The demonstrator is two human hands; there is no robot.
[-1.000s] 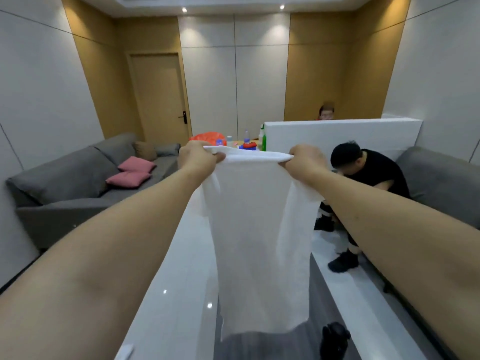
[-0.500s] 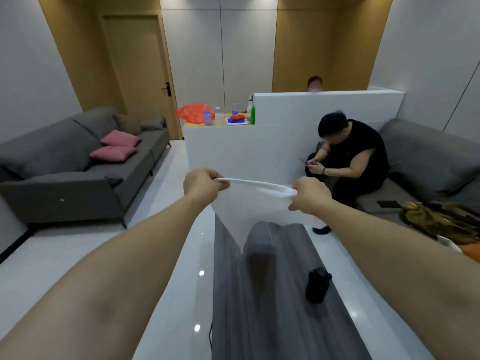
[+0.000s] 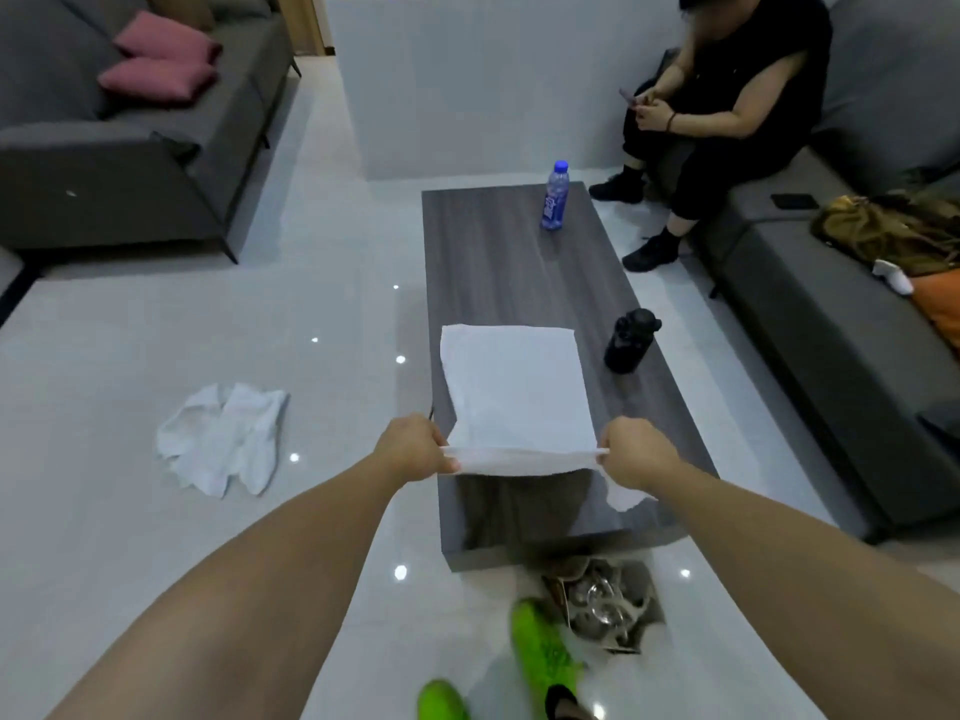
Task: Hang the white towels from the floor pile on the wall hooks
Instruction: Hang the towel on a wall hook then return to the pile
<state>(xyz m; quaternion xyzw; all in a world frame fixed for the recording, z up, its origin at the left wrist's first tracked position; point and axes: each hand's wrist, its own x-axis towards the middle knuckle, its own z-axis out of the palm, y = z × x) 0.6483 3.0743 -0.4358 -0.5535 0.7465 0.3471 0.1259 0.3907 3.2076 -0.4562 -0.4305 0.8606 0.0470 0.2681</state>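
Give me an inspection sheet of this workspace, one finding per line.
Surface: dark wood coffee table on a glossy white tiled floor.
Job's things: white towel spread on the table, near edge held up; crumpled towel pile on the floor to the left.
Clutter: blue water bottle and black bottle on the table.
Hands: left hand and right hand each pinch a towel corner.
Cables: nothing seen.
Surroundings: grey sofas, pink cushions, seated person; no wall hooks in view.

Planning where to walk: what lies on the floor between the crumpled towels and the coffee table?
Nothing: in the head view the tiled floor between the crumpled towels and the coffee table is bare, showing only light reflections.
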